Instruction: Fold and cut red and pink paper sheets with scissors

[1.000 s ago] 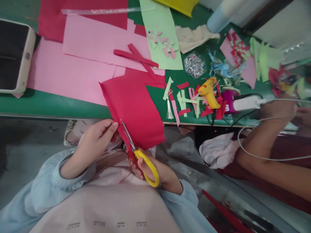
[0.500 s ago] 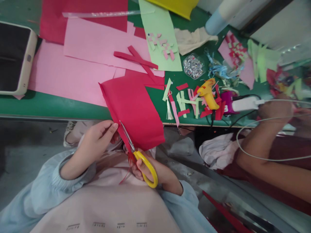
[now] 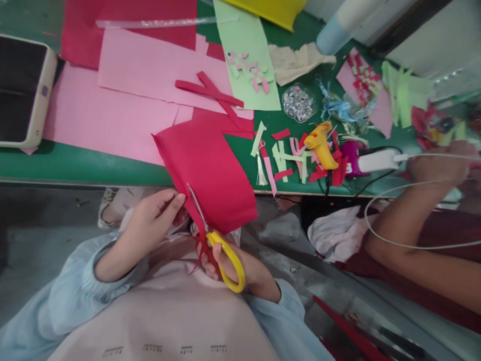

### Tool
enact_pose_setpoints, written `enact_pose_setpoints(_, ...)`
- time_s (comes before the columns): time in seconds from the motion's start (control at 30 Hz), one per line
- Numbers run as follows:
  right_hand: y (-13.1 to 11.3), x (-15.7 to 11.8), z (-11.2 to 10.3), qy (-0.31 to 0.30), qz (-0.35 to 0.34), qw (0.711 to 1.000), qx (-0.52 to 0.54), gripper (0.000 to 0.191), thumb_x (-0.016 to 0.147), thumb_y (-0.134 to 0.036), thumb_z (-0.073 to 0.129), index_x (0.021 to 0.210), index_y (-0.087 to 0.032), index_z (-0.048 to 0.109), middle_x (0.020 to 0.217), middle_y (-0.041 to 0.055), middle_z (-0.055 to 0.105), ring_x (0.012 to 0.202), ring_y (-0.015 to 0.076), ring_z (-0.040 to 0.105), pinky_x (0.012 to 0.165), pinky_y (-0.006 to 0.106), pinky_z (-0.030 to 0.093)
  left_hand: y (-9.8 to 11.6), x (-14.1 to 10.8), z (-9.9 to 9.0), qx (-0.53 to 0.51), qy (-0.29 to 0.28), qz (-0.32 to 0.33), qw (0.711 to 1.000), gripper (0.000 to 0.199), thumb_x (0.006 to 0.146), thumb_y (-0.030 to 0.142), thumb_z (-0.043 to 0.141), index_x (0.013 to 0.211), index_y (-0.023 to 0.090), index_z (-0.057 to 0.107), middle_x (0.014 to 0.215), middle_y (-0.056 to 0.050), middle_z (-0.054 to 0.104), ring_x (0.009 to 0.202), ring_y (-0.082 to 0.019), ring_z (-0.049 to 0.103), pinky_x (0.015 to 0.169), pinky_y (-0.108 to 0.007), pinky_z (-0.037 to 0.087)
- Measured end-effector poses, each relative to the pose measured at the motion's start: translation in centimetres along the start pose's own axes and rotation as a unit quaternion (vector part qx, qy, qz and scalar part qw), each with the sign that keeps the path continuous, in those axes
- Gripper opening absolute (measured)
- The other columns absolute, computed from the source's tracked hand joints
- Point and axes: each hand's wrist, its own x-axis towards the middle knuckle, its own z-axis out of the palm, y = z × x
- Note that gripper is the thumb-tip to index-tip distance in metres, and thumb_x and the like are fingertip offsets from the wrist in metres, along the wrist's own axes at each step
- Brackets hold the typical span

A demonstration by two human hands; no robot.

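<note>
A red sheet [image 3: 212,165] hangs over the table's front edge. My left hand [image 3: 161,213] pinches its left edge between thumb and fingers. In my right hand [image 3: 214,258] are scissors [image 3: 233,263] with a yellow handle, their blades at the sheet along its left side. A thin red strip [image 3: 199,260] dangles by the right hand. Part of the right hand's fingers is hidden behind the handle.
Pink sheets [image 3: 108,120], crossed red strips [image 3: 210,93] and a phone [image 3: 22,90] lie on the green table [image 3: 93,170]. To the right are a yellow glue gun [image 3: 321,145], short paper strips [image 3: 281,155] and a dish of beads [image 3: 298,103]. A co-worker's arm [image 3: 413,225] reaches in at right.
The scissors blades sit slightly differently on the red sheet, and both hands have shifted a little. The dangling red strip has moved. The co-worker's hand has shifted slightly.
</note>
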Motion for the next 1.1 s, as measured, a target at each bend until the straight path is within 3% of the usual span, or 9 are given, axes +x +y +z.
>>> enact_pose_setpoints(0.17, -0.3, -0.3, -0.1, -0.019, -0.034, 0.998, -0.052, 0.061, 0.078, -0.084, 0.046, 0.09, -0.024, 0.042, 0.062, -0.0065, 0.039, 0.049, 0.0087, 0.033, 0.047, 0.027, 0.027, 0.3, 0.0, 0.0, 0.003, 0.002, 0.005, 1.0, 0.044, 0.094, 0.051, 0.042, 0.063, 0.021, 0.052, 0.056, 0.002, 0.056, 0.053, -0.013, 0.051, 0.054, -0.025, 0.04)
enact_pose_setpoints(0.4, 0.0, -0.4, -0.2, -0.006, -0.028, 0.999, -0.043, 0.062, 0.077, -0.083, 0.05, 0.096, -0.024, 0.044, 0.065, -0.0065, 0.039, 0.05, 0.0083, 0.034, 0.046, 0.026, 0.028, 0.1, -0.1, 0.2, -0.004, -0.004, 0.006, 1.0, 0.045, 0.095, 0.052, 0.042, 0.065, 0.02, 0.054, 0.057, 0.002, 0.058, 0.054, -0.013, 0.054, 0.054, -0.025, 0.041)
enact_pose_setpoints(0.67, -0.8, -0.6, 0.6, 0.05, -0.003, 0.999, 0.02, 0.065, 0.072, -0.079, 0.063, 0.104, -0.024, 0.047, 0.068, -0.0062, 0.042, 0.048, 0.0066, 0.032, 0.042, 0.024, 0.024, -0.2, -0.1, 0.2, -0.007, -0.009, 0.005, 1.0, 0.043, 0.095, 0.051, 0.043, 0.066, 0.02, 0.054, 0.057, 0.002, 0.059, 0.055, -0.013, 0.055, 0.056, -0.025, 0.042)
enact_pose_setpoints(0.87, -0.9, -0.3, 0.6, 0.062, 0.042, 0.994, 0.081, 0.061, 0.072, -0.075, 0.067, 0.098, -0.026, 0.042, 0.071, -0.0067, 0.044, 0.048, 0.0061, 0.035, 0.042, 0.024, 0.023, -0.2, -0.1, 0.2, -0.001, -0.008, 0.004, 1.0, 0.044, 0.096, 0.05, 0.042, 0.066, 0.02, 0.054, 0.057, 0.002, 0.059, 0.055, -0.013, 0.054, 0.056, -0.024, 0.041)
enact_pose_setpoints(1.1, -1.3, -0.4, 1.0, 0.066, -0.018, 0.998, 0.003, 0.063, 0.071, -0.081, 0.061, 0.092, -0.025, 0.042, 0.073, -0.0049, 0.041, 0.05, 0.0072, 0.032, 0.046, 0.028, 0.026, 0.1, -0.1, 0.6, -0.026, -0.02, 0.009, 0.999, 0.044, 0.095, 0.05, 0.044, 0.064, 0.02, 0.054, 0.057, 0.002, 0.057, 0.053, -0.012, 0.053, 0.054, -0.024, 0.041)
